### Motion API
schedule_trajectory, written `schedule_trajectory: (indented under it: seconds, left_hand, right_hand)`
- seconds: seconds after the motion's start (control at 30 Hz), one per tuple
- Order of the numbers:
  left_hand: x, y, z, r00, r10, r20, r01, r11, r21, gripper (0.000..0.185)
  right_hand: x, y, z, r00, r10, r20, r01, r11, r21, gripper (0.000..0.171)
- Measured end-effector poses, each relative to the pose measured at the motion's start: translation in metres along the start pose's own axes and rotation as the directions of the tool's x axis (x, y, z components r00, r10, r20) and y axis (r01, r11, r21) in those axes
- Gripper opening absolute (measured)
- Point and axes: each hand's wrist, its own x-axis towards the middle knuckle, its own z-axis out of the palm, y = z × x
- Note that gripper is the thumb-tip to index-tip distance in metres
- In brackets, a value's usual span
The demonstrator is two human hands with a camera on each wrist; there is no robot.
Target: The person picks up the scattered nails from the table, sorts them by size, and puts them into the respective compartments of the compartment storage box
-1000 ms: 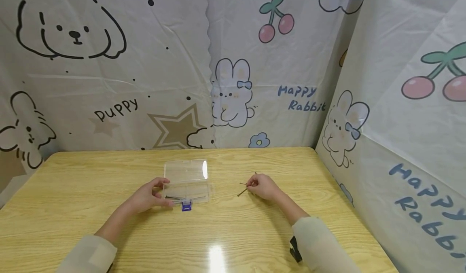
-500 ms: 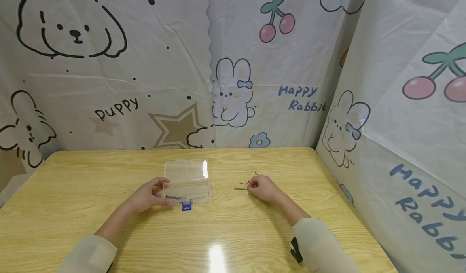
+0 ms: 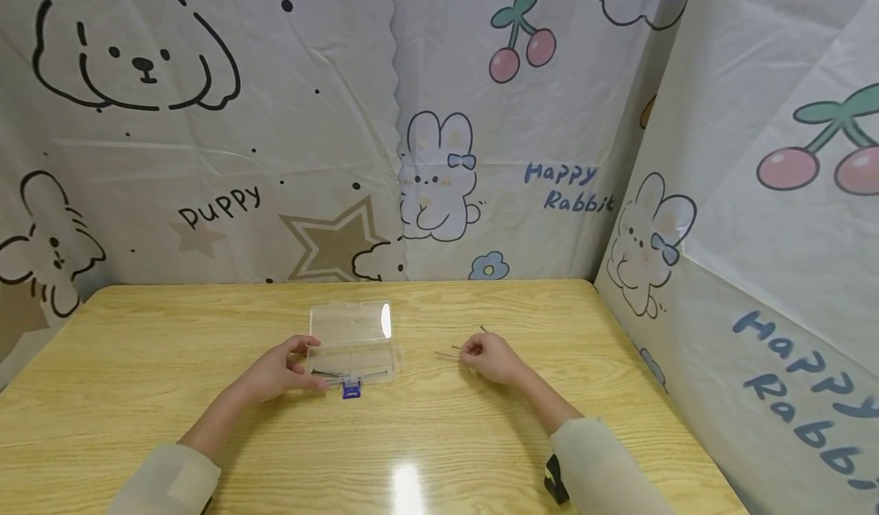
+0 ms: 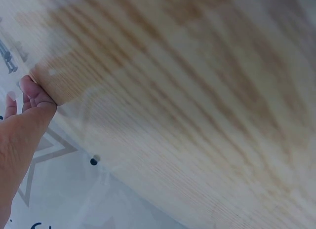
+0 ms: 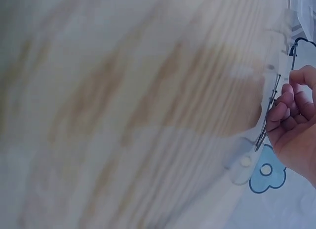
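A clear plastic box (image 3: 353,362) lies open on the wooden table (image 3: 137,347), its lid (image 3: 350,321) folded back and a blue latch (image 3: 352,387) at the front. A few thin metal pieces lie inside it. My left hand (image 3: 281,366) grips the box's left end between thumb and fingers. To the right, my right hand (image 3: 489,356) pinches thin nails (image 3: 445,355) that point left toward the box. The right wrist view shows the nails (image 5: 269,108) held in the curled fingers (image 5: 291,110). The left wrist view shows only my left hand (image 4: 22,120) and the table (image 4: 187,91).
Two more loose nails (image 3: 484,329) (image 3: 456,347) lie on the table just beyond my right hand. Cartoon-printed cloth walls (image 3: 439,118) close off the back and the right side (image 3: 755,233). A lamp glare (image 3: 408,484) marks the table's near edge.
My right hand has slid a little to the left, toward the box. The nail in it has turned from slanted to nearly level. The left hand and box have stayed still.
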Motion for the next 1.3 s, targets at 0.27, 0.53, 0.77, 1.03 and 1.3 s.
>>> schedule_trajectory:
  seconds: [0.27, 0.53, 0.77, 1.03, 1.3]
  left_hand:
    - [0.004, -0.006, -0.001, 1.0, 0.018, 0.0, -0.018, 1.0, 0.004, 0.081]
    - [0.002, -0.006, -0.001, 1.0, 0.03, -0.004, -0.03, 0.999, 0.041, 0.079]
    - [0.001, -0.003, 0.0, 1.0, 0.002, -0.002, -0.002, 1.0, 0.028, 0.079]
    - [0.002, -0.003, -0.001, 1.0, 0.015, -0.004, -0.014, 1.0, 0.023, 0.08]
    - [0.002, -0.003, -0.001, 1.0, 0.017, -0.001, -0.017, 1.0, 0.016, 0.08]
  right_hand:
    - [-0.001, -0.011, 0.007, 0.999, -0.042, -0.002, 0.042, 0.998, 0.047, 0.013]
    - [0.002, -0.023, 0.013, 0.997, -0.076, 0.011, 0.076, 0.996, 0.04, 0.013]
    - [0.005, -0.03, 0.02, 0.997, -0.072, 0.024, 0.071, 0.996, 0.051, 0.014]
    - [0.009, -0.036, 0.029, 0.995, -0.098, 0.03, 0.096, 0.993, 0.067, 0.013]
    - [0.01, -0.049, 0.033, 0.993, -0.106, 0.052, 0.102, 0.992, 0.071, 0.013]
